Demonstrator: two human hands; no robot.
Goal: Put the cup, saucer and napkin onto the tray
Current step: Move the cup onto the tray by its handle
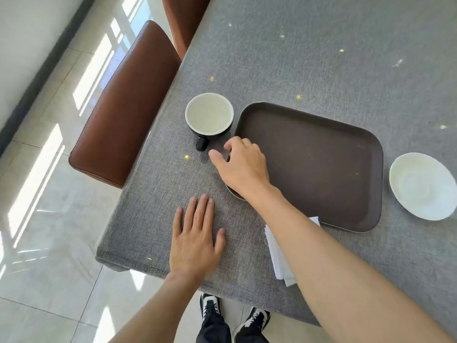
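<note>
Cup [209, 114] stands upright on the grey-clothed counter [321, 58], mouth up, its black handle [202, 142] pointing toward the near edge; it sits just beside the tray's left end, apart from it. Tray [321, 157], dark brown and bare, lies with its long axis running across the counter from left to right, slightly skewed. Saucer [423, 185], white, rests right side up just off the tray's right end, close to the picture's right border. Napkin [278, 256], a white folded stack, lies by the tray's near edge, partly hidden under the right forearm, its long axis running toward the counter's near edge.

Open cloth lies beyond the tray; brown chairs [123, 107] stand at the counter's left edge.

Right hand [243, 167] reaches across over the tray's left near corner, fingers [217, 154] loosely curled toward the cup's handle, grasping nothing. Left hand [195, 241] lies flat, palm down, fingers spread, near the counter's near edge
</note>
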